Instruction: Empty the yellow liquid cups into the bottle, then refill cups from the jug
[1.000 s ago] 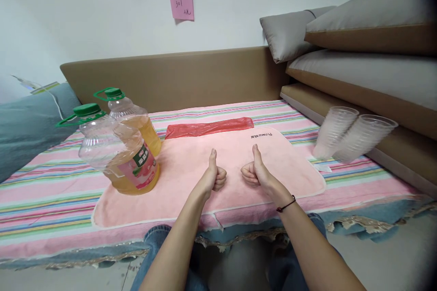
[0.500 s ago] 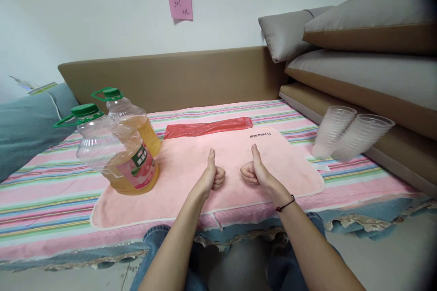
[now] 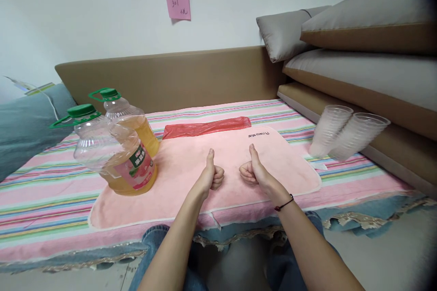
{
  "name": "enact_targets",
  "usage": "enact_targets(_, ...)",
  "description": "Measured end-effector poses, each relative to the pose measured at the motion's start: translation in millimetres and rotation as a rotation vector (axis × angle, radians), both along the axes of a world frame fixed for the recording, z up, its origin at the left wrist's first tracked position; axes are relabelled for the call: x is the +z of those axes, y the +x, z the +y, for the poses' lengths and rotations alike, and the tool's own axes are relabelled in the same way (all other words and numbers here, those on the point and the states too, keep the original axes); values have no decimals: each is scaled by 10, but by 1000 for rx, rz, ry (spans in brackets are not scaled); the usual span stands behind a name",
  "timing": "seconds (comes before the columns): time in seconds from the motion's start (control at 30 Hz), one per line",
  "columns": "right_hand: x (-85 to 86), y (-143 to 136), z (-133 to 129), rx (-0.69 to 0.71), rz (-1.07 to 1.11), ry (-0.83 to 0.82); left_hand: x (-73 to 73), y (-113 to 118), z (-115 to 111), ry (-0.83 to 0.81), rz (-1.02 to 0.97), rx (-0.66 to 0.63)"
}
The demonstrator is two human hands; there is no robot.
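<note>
Above the pink mat (image 3: 164,204), my left hand (image 3: 213,175) is curled into a fist with the thumb pointing up, and nothing is in it. My right hand (image 3: 253,171) mirrors it, fingers closed, thumb raised, also holding nothing. A gap separates the two hands. To the left stand two large plastic bottles of yellowish drink with green handled caps: the front bottle (image 3: 136,170) bears a pink label, and the back bottle (image 3: 150,138) is partly hidden behind it. Behind the hands lies a folded red plastic bag (image 3: 206,127).
Two stacks of clear plastic cups, the left stack (image 3: 329,129) and the right stack (image 3: 360,136), lean at the right. Beyond them, grey-brown cushions (image 3: 362,72) are piled up. A brown backrest (image 3: 170,82) runs along the wall. Striped cloth (image 3: 44,195) covers the surface.
The whole view has shifted very slightly, so things sit a little further left. Both hands keep the same thumbs-up shape and place over the mat.
</note>
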State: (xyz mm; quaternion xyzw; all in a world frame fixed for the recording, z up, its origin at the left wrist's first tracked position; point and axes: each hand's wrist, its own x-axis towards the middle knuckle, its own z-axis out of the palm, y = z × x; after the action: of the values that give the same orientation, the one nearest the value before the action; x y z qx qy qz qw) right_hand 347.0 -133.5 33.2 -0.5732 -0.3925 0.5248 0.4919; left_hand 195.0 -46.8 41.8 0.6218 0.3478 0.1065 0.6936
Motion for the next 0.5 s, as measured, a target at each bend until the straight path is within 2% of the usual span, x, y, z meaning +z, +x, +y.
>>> enact_targets(0.13, -2, 55, -11, -241, -82, 99, -18, 27, -10, 144, -72, 68)
enact_targets(0.23, -25, 237, -41, -460, -121, 169, 1, 30, -52, 287, -137, 127)
enact_targets(0.4, -106, 816, -215, -892, -174, 263, 17, 36, -193, 455, -211, 145)
enact_targets(0.5, -187, 1234, -402, -1116, -201, 294, -9, 166, -309, 508, -227, 121)
